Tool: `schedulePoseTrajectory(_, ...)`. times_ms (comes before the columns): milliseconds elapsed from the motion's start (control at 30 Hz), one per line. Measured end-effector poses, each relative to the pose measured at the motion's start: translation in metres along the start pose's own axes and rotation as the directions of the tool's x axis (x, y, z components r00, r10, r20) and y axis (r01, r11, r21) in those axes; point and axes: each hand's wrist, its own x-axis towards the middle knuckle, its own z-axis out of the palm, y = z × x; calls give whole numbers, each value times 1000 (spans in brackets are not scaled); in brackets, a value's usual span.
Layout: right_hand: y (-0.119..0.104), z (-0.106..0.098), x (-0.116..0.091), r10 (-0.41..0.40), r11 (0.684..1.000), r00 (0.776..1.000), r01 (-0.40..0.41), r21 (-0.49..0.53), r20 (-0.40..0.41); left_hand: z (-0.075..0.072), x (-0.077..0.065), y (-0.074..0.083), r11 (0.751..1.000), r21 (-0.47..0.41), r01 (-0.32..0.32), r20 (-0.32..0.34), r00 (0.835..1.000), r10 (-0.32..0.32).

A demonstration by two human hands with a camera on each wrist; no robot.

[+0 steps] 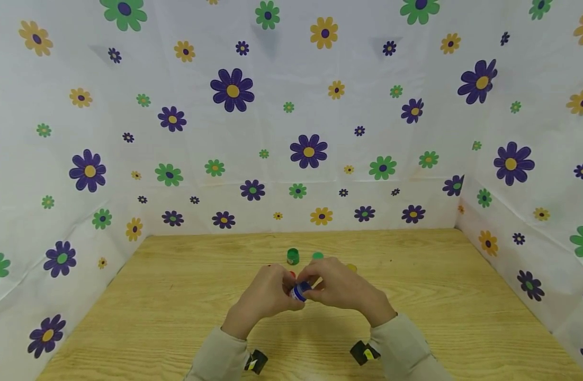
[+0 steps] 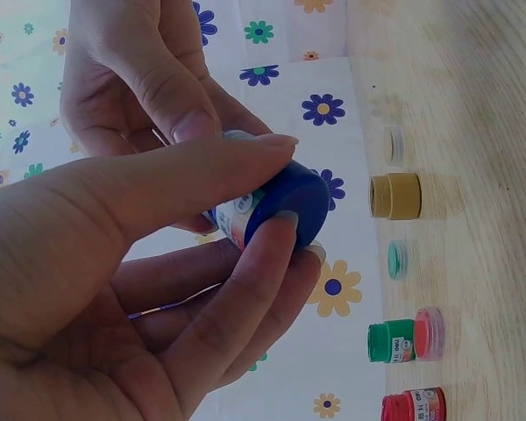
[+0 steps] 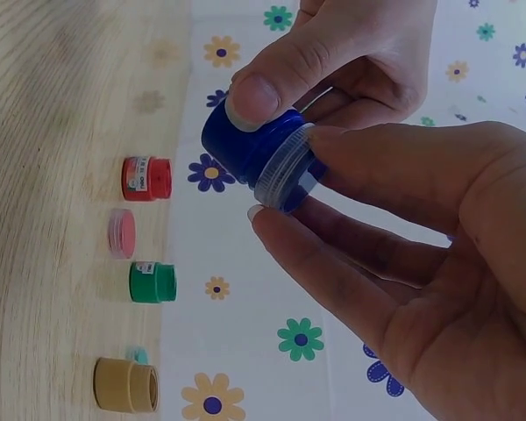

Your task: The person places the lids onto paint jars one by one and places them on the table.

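Observation:
A small blue paint jar is held tilted above the table, between both hands. My left hand grips the jar's body, its thumb and fingers around the blue side and base. At the jar's mouth, my right hand pinches the clear ridged lid between thumb and index finger. Lid and jar touch; whether the thread is engaged I cannot tell. In the left wrist view, the left thumb and fingers cover part of the jar's label.
On the wooden table beyond the hands stand a green jar, a red jar and an ochre jar, all lidless. Near them lie a red lid, a green lid and a pale clear lid. Flowered cloth encloses the table.

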Motion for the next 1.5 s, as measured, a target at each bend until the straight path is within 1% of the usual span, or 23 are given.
schedulePoseTrajectory(467, 1, 0, 1, 25, 997, 1000, -26, -78, -17, -1, -1, 4, 1000, 4, -1, 6, 1000, 1)
schedulePoseTrajectory(667, 2, 2, 3, 29, 992, 999, -32, -126, -28, 0, -1, 4, 1000, 10, -15, 1, 1000, 15)
schedulePoseTrajectory(867, 1, 1, 3, 38, 992, 999, -40, -116, -16, 0, 0, 3, 1000, 9, -10, 9, 1000, 10)
schedulePoseTrajectory(1100, 0, -2, 0, 62, 994, 998, -63, -92, -15, -3, 0, 1, 1000, 8, 21, 7, 1000, -21)
schedulePoseTrajectory(1200, 1, -3, -1, 39, 997, 999, -41, -66, -22, -3, 0, 0, 999, 11, 30, 0, 1000, -30)
schedulePoseTrajectory(1267, 2, -2, -1, 8, 998, 1000, -9, -55, -30, -4, 0, 0, 999, 11, 32, -4, 999, -32)
schedulePoseTrajectory(1500, 5, -1, 0, -77, 997, 996, 77, -6, -38, -4, 0, 2, 1000, 0, 14, -8, 1000, -14)
